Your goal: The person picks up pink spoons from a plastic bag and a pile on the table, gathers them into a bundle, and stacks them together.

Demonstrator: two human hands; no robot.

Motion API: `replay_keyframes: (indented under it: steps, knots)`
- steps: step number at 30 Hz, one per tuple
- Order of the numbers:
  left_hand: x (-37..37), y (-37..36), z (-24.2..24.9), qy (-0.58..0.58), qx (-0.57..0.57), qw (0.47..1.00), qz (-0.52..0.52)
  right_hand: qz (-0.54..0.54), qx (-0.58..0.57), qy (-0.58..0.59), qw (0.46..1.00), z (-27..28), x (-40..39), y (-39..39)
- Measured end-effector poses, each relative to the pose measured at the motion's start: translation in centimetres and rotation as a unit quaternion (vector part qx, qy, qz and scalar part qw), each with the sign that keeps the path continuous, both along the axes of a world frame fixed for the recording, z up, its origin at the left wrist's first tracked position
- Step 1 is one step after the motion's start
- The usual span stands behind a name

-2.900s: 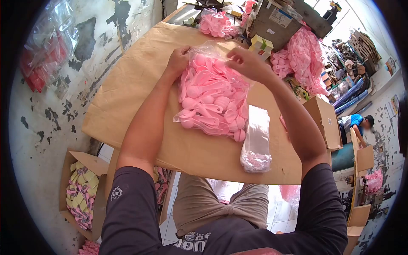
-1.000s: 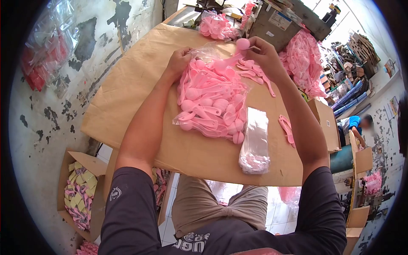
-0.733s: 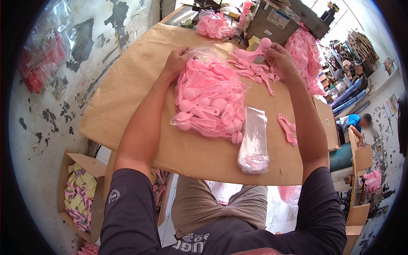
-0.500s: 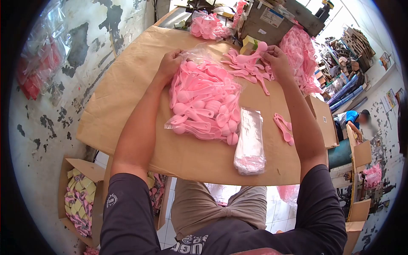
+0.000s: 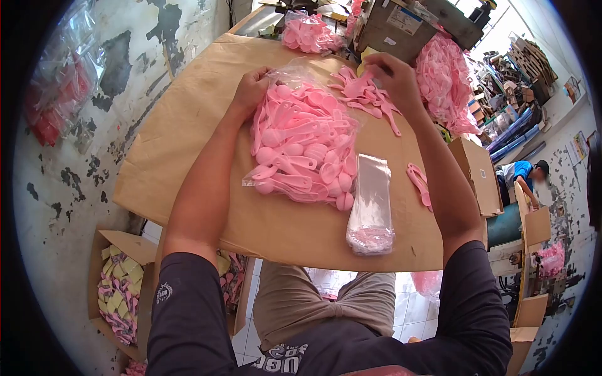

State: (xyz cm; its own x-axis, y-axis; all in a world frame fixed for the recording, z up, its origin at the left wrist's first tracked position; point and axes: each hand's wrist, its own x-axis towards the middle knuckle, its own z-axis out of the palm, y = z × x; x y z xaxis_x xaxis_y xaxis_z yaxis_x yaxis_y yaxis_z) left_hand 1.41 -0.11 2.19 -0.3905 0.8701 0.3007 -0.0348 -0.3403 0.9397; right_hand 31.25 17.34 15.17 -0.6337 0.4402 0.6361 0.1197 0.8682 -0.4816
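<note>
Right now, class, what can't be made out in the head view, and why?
In the head view:
Right hand: whether it grips a spoon; the hand itself covers the contact.
Bag of pink spoons: lowest layer, beneath others.
Co-worker's hand: whether it holds anything; too small.
Box beside the legs: most contents, behind tabletop and sleeve.

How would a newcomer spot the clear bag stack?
Start at the brown table. On it lies a big bag of pink spoons; just right of it, near the wearer's edge, is the clear bag stack. It's narrow, flat and silvery, unlike that bulging pink bag.
</note>
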Motion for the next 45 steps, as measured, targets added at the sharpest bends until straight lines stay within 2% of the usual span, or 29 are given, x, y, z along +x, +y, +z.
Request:
replay_keyframes:
  steps: [2,3,5,8,9,12,16,20,22,23,25,26,28,29,30,31,32,33,34,35,37,38,40,42,44,45]
  knots:
    - [-0.1,0.2,-0.2,-0.002,0.005,1.0,0.006,0.073,0.09,-0.107,0.988,0.2,-1.7,-2.4]
    - [-0.1,0.2,-0.1,-0.002,0.004,1.0,0.007,0.073,0.089,-0.106,0.988,-0.1,-2.7,-3.4]
    - [-0.1,0.2,-0.1,0.001,0.0,1.0,0.006,0.142,0.006,-0.122,0.982,-0.9,-4.5,-5.2]
    - [-0.5,0.6,-0.6,0.004,0.015,1.0,0.004,0.159,-0.022,-0.189,0.969,-3.0,-6.3,-6.2]
    - [-0.3,0.5,-0.4,0.004,0.014,1.0,0.005,0.165,0.04,-0.237,0.957,-4.1,-6.7,-5.3]
    - [0.0,0.3,-0.1,-0.006,0.016,1.0,0.013,0.197,0.034,-0.233,0.952,-4.7,-6.6,-4.7]
    - [-0.1,0.5,-0.3,0.016,0.011,1.0,0.01,0.14,-0.023,-0.281,0.949,-4.0,-5.1,-4.5]
    - [0.2,0.6,-0.2,0.031,0.005,0.999,0.037,0.144,-0.047,-0.261,0.953,-3.8,-3.5,-4.0]
    - [0.1,0.7,-0.3,0.034,0.007,0.999,0.034,0.143,-0.102,-0.171,0.97,-3.5,-3.0,-3.5]
    - [0.0,0.7,-0.4,0.038,0.009,0.999,0.033,0.142,-0.102,-0.172,0.97,-3.0,-2.7,-3.0]
    - [0.0,0.8,-0.5,0.04,0.012,0.999,0.035,0.058,-0.12,-0.022,0.991,-1.1,-2.2,-2.6]
    - [0.0,0.8,-0.5,0.042,0.015,0.998,0.037,0.057,-0.12,-0.022,0.991,-0.7,-1.9,-1.9]
    - [0.3,0.4,-0.1,0.035,0.013,0.999,0.033,-0.07,-0.081,0.024,0.994,0.2,-1.1,0.3]
    - [0.5,0.3,0.1,0.027,0.01,0.999,0.028,-0.125,-0.04,-0.018,0.991,0.1,-0.9,1.6]
    - [0.4,0.5,0.1,0.027,0.011,0.999,0.027,-0.126,-0.04,-0.018,0.991,-0.3,-1.0,1.8]
    - [0.3,0.5,0.0,0.035,0.006,0.999,0.027,-0.152,0.169,-0.04,0.973,-0.9,-1.2,2.0]
    - [0.2,0.5,-0.1,0.043,0.001,0.999,0.028,-0.171,0.369,-0.061,0.912,-1.4,-1.5,2.2]
    - [0.1,0.5,-0.1,0.043,-0.001,0.999,0.029,-0.17,0.368,-0.061,0.912,-1.6,-2.3,1.4]
    - [0.2,0.4,-0.1,0.031,-0.008,0.999,0.027,-0.067,0.196,-0.137,0.969,-1.6,-3.3,-0.5]
    - [0.3,0.4,0.0,0.019,-0.015,0.999,0.024,0.039,0.016,-0.206,0.978,-1.7,-4.2,-2.5]
    - [0.2,0.3,0.0,0.029,-0.012,0.999,0.02,0.023,-0.024,-0.313,0.949,-2.0,-5.8,-6.2]
    - [0.2,0.3,0.1,0.039,-0.008,0.999,0.019,0.023,-0.024,-0.312,0.949,-2.9,-6.7,-6.5]
    - [0.2,0.3,0.0,0.049,-0.009,0.998,0.026,-0.009,0.149,-0.356,0.922,-4.7,-8.3,-6.7]
    - [0.0,0.4,-0.2,0.059,-0.011,0.998,0.035,-0.012,0.147,-0.368,0.918,-4.7,-8.9,-6.1]
    - [-0.1,0.8,-0.4,0.047,-0.005,0.998,0.031,0.112,0.077,-0.373,0.918,-4.0,-8.6,-5.1]
    - [-0.1,0.7,-0.3,0.046,-0.003,0.998,0.031,0.111,0.078,-0.374,0.917,-3.6,-8.2,-4.9]
